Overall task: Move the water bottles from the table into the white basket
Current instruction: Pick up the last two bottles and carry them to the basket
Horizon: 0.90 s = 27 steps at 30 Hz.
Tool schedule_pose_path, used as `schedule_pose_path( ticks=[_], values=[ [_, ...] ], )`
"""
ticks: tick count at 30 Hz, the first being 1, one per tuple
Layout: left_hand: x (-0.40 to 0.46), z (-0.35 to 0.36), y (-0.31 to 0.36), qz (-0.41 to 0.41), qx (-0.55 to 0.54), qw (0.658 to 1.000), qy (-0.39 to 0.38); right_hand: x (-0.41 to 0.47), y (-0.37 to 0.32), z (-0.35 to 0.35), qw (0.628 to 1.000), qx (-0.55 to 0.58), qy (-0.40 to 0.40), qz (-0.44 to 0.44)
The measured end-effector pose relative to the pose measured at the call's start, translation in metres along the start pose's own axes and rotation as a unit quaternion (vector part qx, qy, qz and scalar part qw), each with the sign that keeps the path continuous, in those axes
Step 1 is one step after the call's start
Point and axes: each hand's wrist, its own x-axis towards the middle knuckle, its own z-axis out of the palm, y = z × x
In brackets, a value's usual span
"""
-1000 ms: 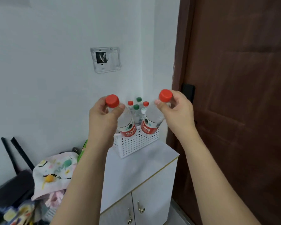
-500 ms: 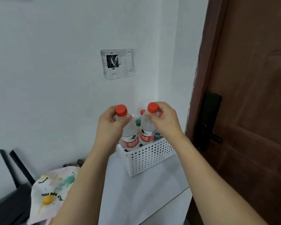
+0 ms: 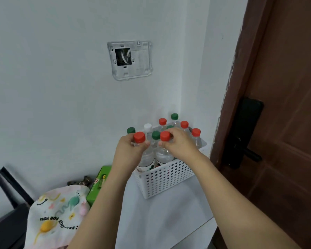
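Note:
A white perforated basket (image 3: 167,178) stands on the white cabinet top (image 3: 162,220) in the corner by the wall. My left hand (image 3: 128,151) grips the neck of a clear red-capped bottle (image 3: 146,158), whose base is down inside the basket's near left end. My right hand (image 3: 180,144) holds a second red-capped bottle (image 3: 162,154) by the neck, beside the first and also lowered into the basket. Behind them several upright bottles (image 3: 184,127) with red, green and white caps fill the basket.
A brown door (image 3: 285,108) with a black lock handle (image 3: 244,133) stands just right of the basket. Left of the cabinet lie a green box (image 3: 97,184), a patterned cloth (image 3: 59,212) and dark furniture (image 3: 7,227). A mounting plate (image 3: 129,60) hangs on the wall.
Both hands have come down and forward with their bottles, from above the basket to inside its near end. The view has moved closer to the basket.

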Motion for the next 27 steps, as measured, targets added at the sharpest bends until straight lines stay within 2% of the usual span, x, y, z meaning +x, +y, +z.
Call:
schedule_pose_path(
  ticks=[3,17,21,27],
  values=[
    [0.004,0.004,-0.009,-0.009,0.032,0.999,-0.007,-0.005,0.01,0.011,1.0,-0.019,-0.02,0.016],
    [0.002,0.013,-0.044,-0.074,0.131,0.988,-0.024,-0.013,0.025,0.035,0.999,-0.03,0.018,-0.01],
    [-0.002,0.018,-0.052,-0.044,0.177,0.983,-0.017,-0.013,0.03,0.04,0.999,-0.016,0.031,-0.011],
    [0.004,0.018,-0.06,-0.034,0.154,0.987,-0.028,-0.014,0.037,0.043,0.999,0.018,0.037,-0.019]
  ],
)
